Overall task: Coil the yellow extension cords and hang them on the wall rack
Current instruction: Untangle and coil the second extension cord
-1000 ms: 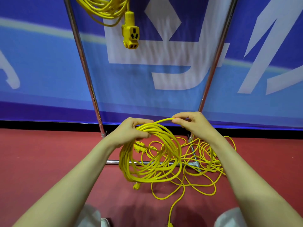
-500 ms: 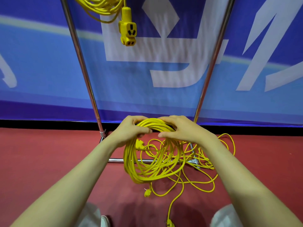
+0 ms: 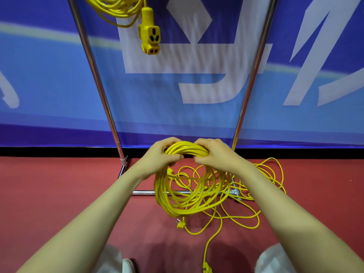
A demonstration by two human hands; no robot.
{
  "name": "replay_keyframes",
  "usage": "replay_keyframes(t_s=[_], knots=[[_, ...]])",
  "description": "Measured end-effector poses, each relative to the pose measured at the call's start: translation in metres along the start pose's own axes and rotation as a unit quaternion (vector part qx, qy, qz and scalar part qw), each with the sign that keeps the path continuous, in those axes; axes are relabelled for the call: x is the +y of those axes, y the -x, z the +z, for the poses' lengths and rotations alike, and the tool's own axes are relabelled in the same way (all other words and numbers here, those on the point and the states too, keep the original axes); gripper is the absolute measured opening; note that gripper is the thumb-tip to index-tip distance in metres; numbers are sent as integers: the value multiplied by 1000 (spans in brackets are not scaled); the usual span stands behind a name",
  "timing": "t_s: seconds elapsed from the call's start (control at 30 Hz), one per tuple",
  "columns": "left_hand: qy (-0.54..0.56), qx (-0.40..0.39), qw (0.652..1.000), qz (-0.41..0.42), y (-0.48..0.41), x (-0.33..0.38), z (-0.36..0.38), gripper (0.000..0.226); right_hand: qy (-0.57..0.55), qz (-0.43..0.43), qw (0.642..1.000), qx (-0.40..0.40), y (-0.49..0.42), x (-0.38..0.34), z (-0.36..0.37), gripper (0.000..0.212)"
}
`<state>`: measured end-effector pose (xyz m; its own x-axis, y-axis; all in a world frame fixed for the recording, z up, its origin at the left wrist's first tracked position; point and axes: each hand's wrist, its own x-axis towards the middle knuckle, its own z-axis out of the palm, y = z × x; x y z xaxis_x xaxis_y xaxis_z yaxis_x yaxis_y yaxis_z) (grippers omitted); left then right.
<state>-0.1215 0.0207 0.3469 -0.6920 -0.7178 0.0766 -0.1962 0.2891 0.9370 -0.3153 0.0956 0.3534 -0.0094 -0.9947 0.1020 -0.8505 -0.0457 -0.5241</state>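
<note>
Above the red floor (image 3: 59, 194), left hand (image 3: 159, 157) and right hand (image 3: 214, 154) clench the coiled cord (image 3: 177, 205) at its top, loops hanging below.

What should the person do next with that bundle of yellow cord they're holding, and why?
Probably draw in another loop. Both the left hand and the right hand grip the top of the coil, yet loose cord lies tangled on the red floor, so it seems too early to hang it.
</note>
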Motion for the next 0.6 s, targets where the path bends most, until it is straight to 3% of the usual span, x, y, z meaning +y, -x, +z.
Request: replay_keyframes(t_s=[0.1, 0.2, 0.27, 0.33, 0.4, 0.47, 0.53, 0.6], knots=[[-24, 33, 999, -13, -2, 0, 3, 45, 26, 8, 1000, 3, 2, -1, -3, 15], [-177, 14, 984, -12, -3, -2, 5, 31, 51, -12, 999, 1, 3, -2, -2, 17], [-265, -6, 964, -18, -2, -3, 4, 12, 69, -23, 997, -11, 3, -2, 1, 19], [-353, -10, 935, -45, -2, -1, 4, 7, 84, -31, 996, -19, 2, -1, 3, 22], [-449, 2, 893, -44, -3, -1, 4, 12, 91, -35, 995, -20, 0, 1, 5, 27], [-495, 5, 869, -4, -7, -5, 3, 32, 85, -42, 995, -10, 0, 1, 5, 31], [-392, -1, 920, 16, -6, -7, 0, 38, 55, -46, 997, 6, 0, 1, 3, 29], [-263, -3, 965, 17, -2, -8, 1, 19, 17, -46, 999, 7, 0, 1, 2, 27]])
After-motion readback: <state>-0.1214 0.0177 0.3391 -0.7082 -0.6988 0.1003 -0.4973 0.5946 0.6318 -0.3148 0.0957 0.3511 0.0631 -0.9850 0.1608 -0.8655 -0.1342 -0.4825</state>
